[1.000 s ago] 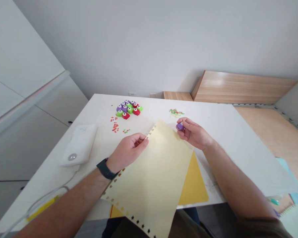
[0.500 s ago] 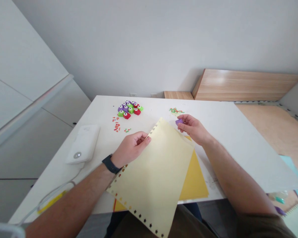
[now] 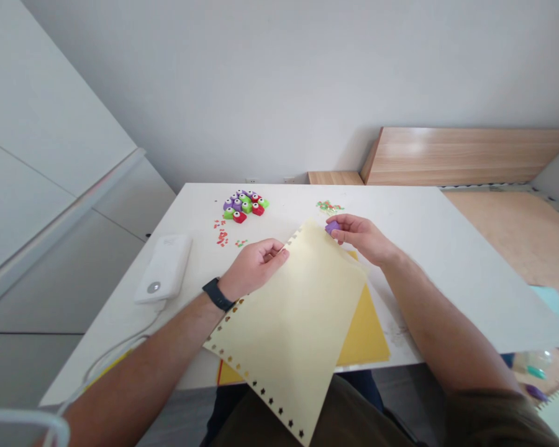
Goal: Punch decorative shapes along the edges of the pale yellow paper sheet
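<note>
A cream sheet of paper point(image 3: 293, 310) is tilted above the table, with star and other shapes punched along two edges. My left hand point(image 3: 256, 267) pinches its upper left edge between thumb and fingers. In my right hand point(image 3: 363, 239) is a small purple craft punch point(image 3: 332, 228), held at the sheet's far corner; whether the paper sits in its slot I cannot make out. Yellow paper point(image 3: 366, 329) lies on the table under the sheet. Beyond my left hand stands a cluster of purple, green and red craft punches point(image 3: 246, 206).
Red paper bits point(image 3: 222, 237) and green-and-red bits point(image 3: 330, 207) lie scattered on the white table point(image 3: 438, 267). A white power bank point(image 3: 165, 268) with a cable is at the left. Behind the table are a wall and a wooden headboard point(image 3: 456, 155).
My right hand has brought the purple craft punch slightly left, to the sheet's far corner. My left hand still holds the sheet. The view has shifted a little.
</note>
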The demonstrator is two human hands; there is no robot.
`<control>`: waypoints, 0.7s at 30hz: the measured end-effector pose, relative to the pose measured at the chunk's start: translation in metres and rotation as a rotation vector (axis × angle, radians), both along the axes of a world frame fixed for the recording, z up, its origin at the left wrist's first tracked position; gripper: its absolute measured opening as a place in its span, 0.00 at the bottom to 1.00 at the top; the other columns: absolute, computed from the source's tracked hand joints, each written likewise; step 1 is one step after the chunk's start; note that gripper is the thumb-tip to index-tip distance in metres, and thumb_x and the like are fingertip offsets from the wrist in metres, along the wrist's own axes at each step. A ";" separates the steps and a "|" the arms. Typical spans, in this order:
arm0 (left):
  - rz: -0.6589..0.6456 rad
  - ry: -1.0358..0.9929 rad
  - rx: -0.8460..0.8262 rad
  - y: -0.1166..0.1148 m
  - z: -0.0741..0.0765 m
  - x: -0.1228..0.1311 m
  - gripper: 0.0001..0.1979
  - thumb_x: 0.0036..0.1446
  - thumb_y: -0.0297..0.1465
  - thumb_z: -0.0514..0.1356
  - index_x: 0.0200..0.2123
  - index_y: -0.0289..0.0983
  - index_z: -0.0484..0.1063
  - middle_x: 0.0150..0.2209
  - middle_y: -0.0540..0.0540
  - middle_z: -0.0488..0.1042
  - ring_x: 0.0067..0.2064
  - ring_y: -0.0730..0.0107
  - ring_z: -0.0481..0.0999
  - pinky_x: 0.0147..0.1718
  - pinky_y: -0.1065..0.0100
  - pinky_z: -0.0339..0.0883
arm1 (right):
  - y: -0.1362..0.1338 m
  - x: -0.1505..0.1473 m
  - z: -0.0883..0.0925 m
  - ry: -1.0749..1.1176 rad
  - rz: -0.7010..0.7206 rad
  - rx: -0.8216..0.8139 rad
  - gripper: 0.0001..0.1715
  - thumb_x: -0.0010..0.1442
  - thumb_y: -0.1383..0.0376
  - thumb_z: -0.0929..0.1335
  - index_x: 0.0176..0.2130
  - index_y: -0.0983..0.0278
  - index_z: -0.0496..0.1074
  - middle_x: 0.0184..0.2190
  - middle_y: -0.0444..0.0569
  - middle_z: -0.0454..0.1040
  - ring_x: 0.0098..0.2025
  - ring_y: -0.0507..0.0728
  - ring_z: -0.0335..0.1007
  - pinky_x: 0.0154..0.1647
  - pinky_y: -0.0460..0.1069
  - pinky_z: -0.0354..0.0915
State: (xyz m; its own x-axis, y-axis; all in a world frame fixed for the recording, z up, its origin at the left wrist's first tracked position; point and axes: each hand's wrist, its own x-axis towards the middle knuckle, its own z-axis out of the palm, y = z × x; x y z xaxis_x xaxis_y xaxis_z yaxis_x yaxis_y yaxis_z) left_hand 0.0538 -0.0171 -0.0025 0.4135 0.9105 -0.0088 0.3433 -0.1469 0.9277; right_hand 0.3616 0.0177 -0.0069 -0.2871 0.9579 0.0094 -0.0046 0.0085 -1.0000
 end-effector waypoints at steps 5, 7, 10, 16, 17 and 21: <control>-0.002 0.030 -0.008 0.003 0.007 0.001 0.18 0.66 0.48 0.63 0.39 0.37 0.76 0.32 0.49 0.77 0.31 0.70 0.73 0.30 0.71 0.63 | -0.001 0.000 -0.001 0.026 0.009 -0.041 0.24 0.56 0.57 0.81 0.50 0.60 0.80 0.43 0.47 0.80 0.42 0.55 0.73 0.46 0.51 0.68; -0.006 0.040 -0.019 0.003 0.010 0.001 0.18 0.65 0.47 0.63 0.39 0.37 0.76 0.32 0.49 0.77 0.30 0.70 0.72 0.29 0.71 0.62 | -0.002 0.000 0.001 0.031 -0.005 -0.035 0.23 0.56 0.56 0.80 0.50 0.60 0.80 0.42 0.47 0.80 0.43 0.55 0.74 0.48 0.52 0.68; -0.016 0.060 -0.016 0.007 0.011 0.002 0.18 0.64 0.47 0.64 0.37 0.37 0.77 0.30 0.50 0.76 0.29 0.71 0.71 0.28 0.71 0.61 | -0.003 0.000 0.003 0.019 -0.019 -0.023 0.24 0.56 0.55 0.81 0.49 0.60 0.81 0.41 0.47 0.80 0.41 0.55 0.74 0.47 0.52 0.69; -0.099 0.114 -0.043 0.026 0.005 0.009 0.21 0.62 0.50 0.64 0.37 0.37 0.78 0.29 0.50 0.75 0.28 0.70 0.70 0.26 0.71 0.58 | -0.005 -0.003 0.001 0.009 0.043 -0.074 0.26 0.54 0.56 0.81 0.50 0.61 0.79 0.42 0.47 0.81 0.41 0.55 0.75 0.48 0.53 0.69; -0.076 0.122 -0.022 0.028 0.003 0.010 0.21 0.62 0.50 0.64 0.37 0.36 0.79 0.30 0.49 0.77 0.29 0.69 0.71 0.27 0.71 0.60 | -0.005 -0.003 0.000 0.006 0.040 -0.072 0.26 0.55 0.56 0.81 0.51 0.61 0.79 0.42 0.47 0.81 0.42 0.55 0.75 0.48 0.53 0.69; -0.010 0.120 0.020 0.027 -0.005 0.013 0.22 0.64 0.51 0.62 0.37 0.36 0.80 0.33 0.46 0.80 0.33 0.66 0.75 0.30 0.69 0.65 | -0.004 -0.003 -0.002 -0.021 0.026 -0.046 0.26 0.56 0.56 0.81 0.51 0.61 0.79 0.44 0.48 0.81 0.44 0.55 0.75 0.51 0.53 0.69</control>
